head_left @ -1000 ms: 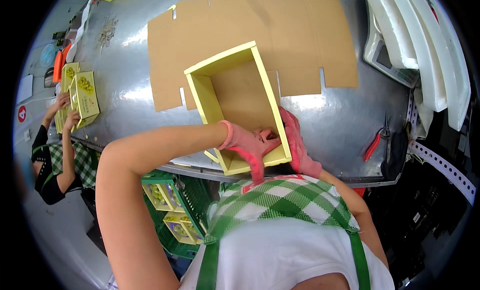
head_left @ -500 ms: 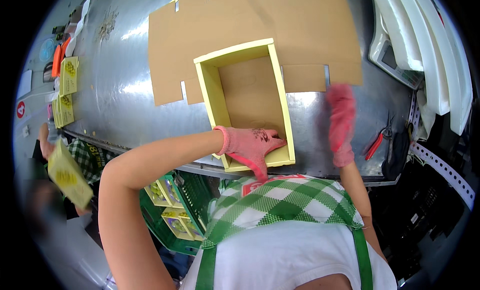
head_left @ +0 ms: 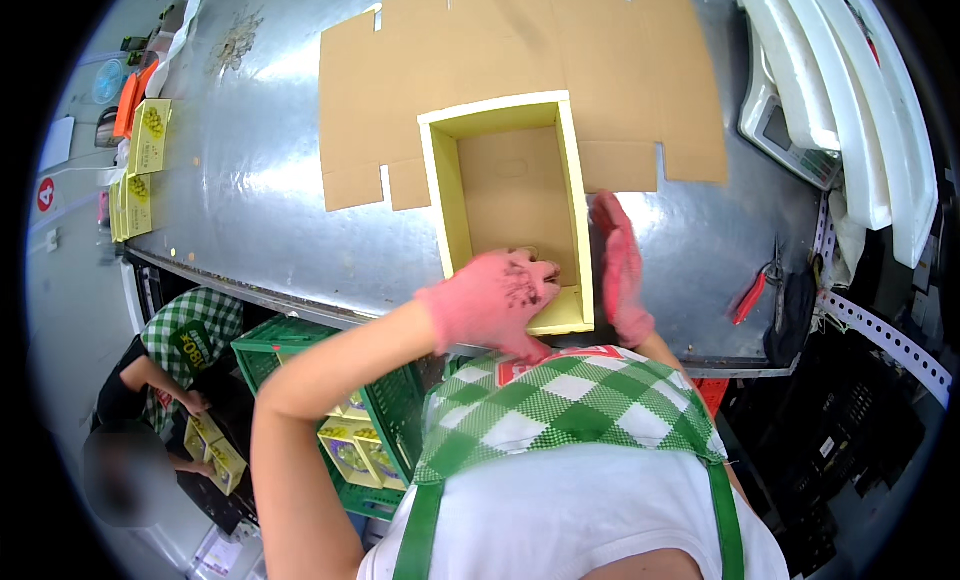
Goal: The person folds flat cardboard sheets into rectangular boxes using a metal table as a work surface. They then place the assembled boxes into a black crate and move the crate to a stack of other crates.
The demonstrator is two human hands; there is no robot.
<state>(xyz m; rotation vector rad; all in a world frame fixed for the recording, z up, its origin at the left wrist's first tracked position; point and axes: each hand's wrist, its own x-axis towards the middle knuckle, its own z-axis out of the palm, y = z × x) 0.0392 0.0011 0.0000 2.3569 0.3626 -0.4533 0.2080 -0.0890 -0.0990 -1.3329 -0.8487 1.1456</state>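
An open cardboard box, pale yellow on its walls with a brown bottom, sits at the table's near edge. My left hand, in a pink glove with dark smudges, straddles its near wall. The fingers reach inside while the thumb is on the outer side toward my apron. Just beyond the box's right wall is my right hand, also gloved in pink. Its fingers are stretched out and it holds nothing; contact with the wall is unclear. Flat brown cardboard with slots lies behind and partly under the box.
Red-handled pliers lie at the right, below a scale and white foam pieces. Yellow boxes stand at the table's left. A green crate holds packed boxes below. Another person handles a yellow box at lower left.
My right hand has come left from above the table to the box's right side. The box sits slightly farther right, my left hand still on its near wall. The other person's box has moved lower.
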